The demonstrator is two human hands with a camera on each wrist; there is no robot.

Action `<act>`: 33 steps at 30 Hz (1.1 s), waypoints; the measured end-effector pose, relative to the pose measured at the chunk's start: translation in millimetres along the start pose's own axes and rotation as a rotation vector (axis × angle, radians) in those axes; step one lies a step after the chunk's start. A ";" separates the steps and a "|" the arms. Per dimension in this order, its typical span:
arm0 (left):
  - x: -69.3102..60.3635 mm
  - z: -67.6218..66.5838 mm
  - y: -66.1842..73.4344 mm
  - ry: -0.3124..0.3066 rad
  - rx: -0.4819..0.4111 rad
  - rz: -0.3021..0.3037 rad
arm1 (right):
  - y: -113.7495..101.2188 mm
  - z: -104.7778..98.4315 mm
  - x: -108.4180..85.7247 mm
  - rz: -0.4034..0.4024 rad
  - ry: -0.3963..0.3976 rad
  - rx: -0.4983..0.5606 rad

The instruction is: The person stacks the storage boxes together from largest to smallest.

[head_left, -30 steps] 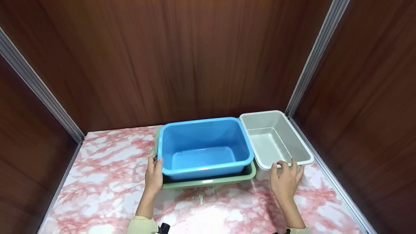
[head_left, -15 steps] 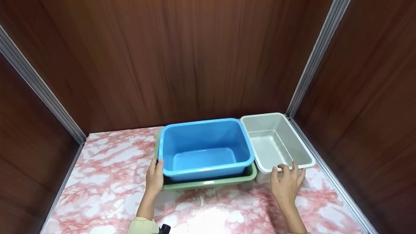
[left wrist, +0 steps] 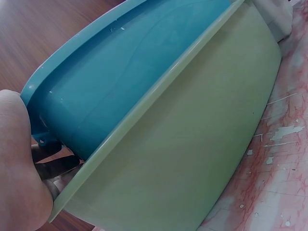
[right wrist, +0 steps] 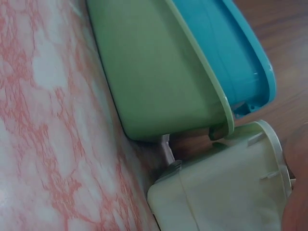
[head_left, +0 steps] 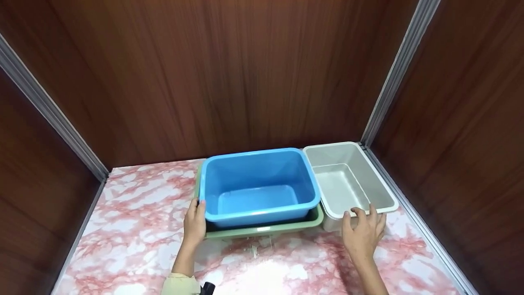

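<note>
A blue plastic tub (head_left: 258, 198) sits nested in a green tub (head_left: 262, 232), its upper part standing above the green rim. My left hand (head_left: 194, 223) grips the blue tub's left front corner. In the left wrist view, the thumb lies on the blue rim (left wrist: 30, 89) and the fingers reach under it, between the two tubs. To the right stands a pale grey tub (head_left: 337, 186), close beside the green one. My right hand (head_left: 362, 233) holds the front rim of that grey tub, fingers hooked over the edge. The right wrist view shows the grey tub's outer side (right wrist: 226, 192) and little of the hand.
The tubs stand on a pink-and-white marbled tabletop (head_left: 135, 229), against a brown wood-grain back wall (head_left: 229, 82). Brown side panels (head_left: 462, 123) with metal corner strips (head_left: 393, 82) enclose the table. The grey tub is close to the right strip.
The head view has shifted very slightly. Both hands keep the same hold, and the tubs show no clear movement on the table.
</note>
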State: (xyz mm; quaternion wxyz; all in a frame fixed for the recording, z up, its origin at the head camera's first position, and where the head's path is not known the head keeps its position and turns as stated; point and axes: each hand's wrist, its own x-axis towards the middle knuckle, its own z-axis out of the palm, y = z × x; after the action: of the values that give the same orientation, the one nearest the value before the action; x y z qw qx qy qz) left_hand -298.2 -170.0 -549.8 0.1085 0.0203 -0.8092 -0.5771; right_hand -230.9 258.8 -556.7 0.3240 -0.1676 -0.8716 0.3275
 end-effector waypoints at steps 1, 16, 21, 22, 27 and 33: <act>0.3 0.0 0.3 0.001 0.003 0.003 | -0.1 -0.4 -0.2 -0.001 0.001 0.000; 1.2 4.9 1.0 0.016 -0.004 0.010 | 3.1 -8.6 -1.5 0.004 -0.002 -0.025; 0.7 3.3 -0.3 0.043 0.008 0.011 | 3.3 -8.4 -2.4 -0.017 0.002 -0.023; 0.5 3.1 -0.4 0.040 0.009 0.012 | 3.7 -8.7 -2.8 -0.018 0.005 -0.024; -0.4 2.4 -0.7 0.038 0.005 0.011 | 5.3 -10.5 -5.2 -0.021 0.010 -0.030; -0.4 2.5 -0.6 0.033 0.005 0.017 | 5.9 -12.5 -7.2 -0.015 0.004 -0.029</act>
State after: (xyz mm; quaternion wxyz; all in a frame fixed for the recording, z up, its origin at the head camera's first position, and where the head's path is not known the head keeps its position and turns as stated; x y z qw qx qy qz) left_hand -298.4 -167.8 -551.2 0.1267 0.0234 -0.8088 -0.5737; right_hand -216.6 265.2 -556.8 0.3255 -0.1664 -0.8769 0.3121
